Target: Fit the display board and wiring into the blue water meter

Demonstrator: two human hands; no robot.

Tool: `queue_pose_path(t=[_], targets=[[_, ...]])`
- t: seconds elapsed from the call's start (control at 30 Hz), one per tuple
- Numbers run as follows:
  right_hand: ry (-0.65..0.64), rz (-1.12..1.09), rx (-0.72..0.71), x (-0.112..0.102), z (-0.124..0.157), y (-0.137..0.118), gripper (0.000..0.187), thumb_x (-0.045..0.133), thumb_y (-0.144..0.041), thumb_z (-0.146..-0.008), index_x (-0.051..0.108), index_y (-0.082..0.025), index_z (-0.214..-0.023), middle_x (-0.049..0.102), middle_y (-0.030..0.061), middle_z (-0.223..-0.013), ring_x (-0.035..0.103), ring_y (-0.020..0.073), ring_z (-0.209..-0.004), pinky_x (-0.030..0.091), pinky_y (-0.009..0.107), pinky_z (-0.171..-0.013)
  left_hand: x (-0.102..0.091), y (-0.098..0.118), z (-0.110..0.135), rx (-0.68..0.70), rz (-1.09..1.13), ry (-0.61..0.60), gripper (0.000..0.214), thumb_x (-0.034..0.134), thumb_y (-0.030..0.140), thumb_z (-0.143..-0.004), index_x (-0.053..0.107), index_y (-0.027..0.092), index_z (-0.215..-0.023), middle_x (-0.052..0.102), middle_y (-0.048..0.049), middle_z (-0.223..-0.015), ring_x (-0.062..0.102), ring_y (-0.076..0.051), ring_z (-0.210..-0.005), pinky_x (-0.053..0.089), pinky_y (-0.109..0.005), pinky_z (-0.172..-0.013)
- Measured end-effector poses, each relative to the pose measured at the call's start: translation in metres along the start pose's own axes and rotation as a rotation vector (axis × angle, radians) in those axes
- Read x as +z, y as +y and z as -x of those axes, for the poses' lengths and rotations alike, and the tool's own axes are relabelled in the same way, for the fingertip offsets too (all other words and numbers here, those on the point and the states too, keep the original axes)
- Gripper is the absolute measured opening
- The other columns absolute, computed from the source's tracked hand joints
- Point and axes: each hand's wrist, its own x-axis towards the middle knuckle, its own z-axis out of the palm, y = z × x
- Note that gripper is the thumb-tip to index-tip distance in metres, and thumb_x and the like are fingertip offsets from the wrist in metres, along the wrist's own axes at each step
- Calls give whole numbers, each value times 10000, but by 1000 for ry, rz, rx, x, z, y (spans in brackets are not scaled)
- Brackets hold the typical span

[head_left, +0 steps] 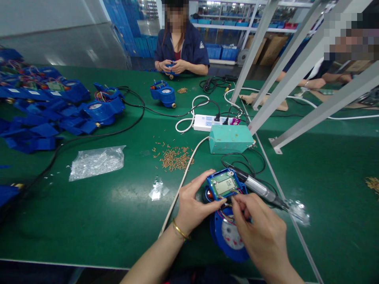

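Observation:
A blue water meter [217,232] lies in front of me at the table's near side, its round dial toward me. Its raised top housing holds a green circuit board with a small LCD display [226,184]. My left hand [194,201] grips that housing, thumb along its lower edge and fingers at the far left corner. Thin coloured wires [226,216] run between housing and dial. My right hand [257,225] is closed, thumb and forefinger pinched at the wires just below the display; what sits between those fingertips is hidden. An electric screwdriver [260,189] lies right beside the meter.
Beyond the meter stand a turquoise power box [231,139] and a white power strip [203,123]. Loose brass screws [176,158] and a plastic bag [97,161] lie left. Blue meters [100,112] crowd the far left. Metal posts [284,71] rise right. A co-worker [180,47] sits opposite.

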Motion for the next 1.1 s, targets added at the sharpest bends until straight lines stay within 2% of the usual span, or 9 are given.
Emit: queue_pose_path(t=[0.17,0.23,0.4,0.53,0.73,0.9,1.1], targets=[[38,-68,-2,1,4,0,114,548,-176,-983,658,-147,-981,678,35,-827,667,121,-712,515,232,-692,0,-1,-1,41,-9,22,629,846,284,-708,614,175,-1282,705,-110,-1273,689,-247,-1163,559,-403,-1053],[60,-89,30,2,4,-2,106,554,-198,-983,649,-157,-962,670,13,-779,658,100,-649,515,205,-644,-1,0,-1,73,-38,31,630,849,288,-704,615,171,-1277,705,-112,-1273,688,-246,-1166,559,-399,-1055],[88,-107,217,1,0,-7,162,568,-327,-972,576,-166,-962,604,-61,-603,568,62,-435,454,151,-450,-2,2,0,127,-87,63,645,851,321,-702,611,169,-1281,705,-127,-1268,690,-263,-1163,566,-421,-1052],[50,-151,261,-4,-3,-8,219,573,-382,-965,602,-165,-959,602,-63,-587,573,59,-435,461,140,-455,-2,3,1,170,-124,77,641,844,297,-714,600,174,-1293,703,-128,-1272,690,-260,-1165,563,-420,-1058],[-13,-301,405,-6,-1,-1,161,600,-348,-945,605,-187,-933,652,-57,-626,616,71,-483,493,146,-489,-1,3,1,207,-148,93,655,846,300,-718,588,180,-1307,700,-123,-1277,689,-259,-1167,551,-433,-1075],[-42,-326,418,-6,-1,2,185,637,-365,-912,657,-182,-929,636,-50,-605,591,81,-460,482,163,-466,-1,1,1,220,-143,104,655,847,279,-714,589,173,-1306,699,-126,-1278,686,-256,-1173,547,-434,-1081],[-117,-443,493,-17,-13,2,280,572,-392,-926,750,-189,-853,598,-30,-544,559,101,-446,467,172,-438,-1,1,1,216,-150,112,635,839,298,-721,600,174,-1296,707,-123,-1265,689,-262,-1167,556,-440,-1071]])
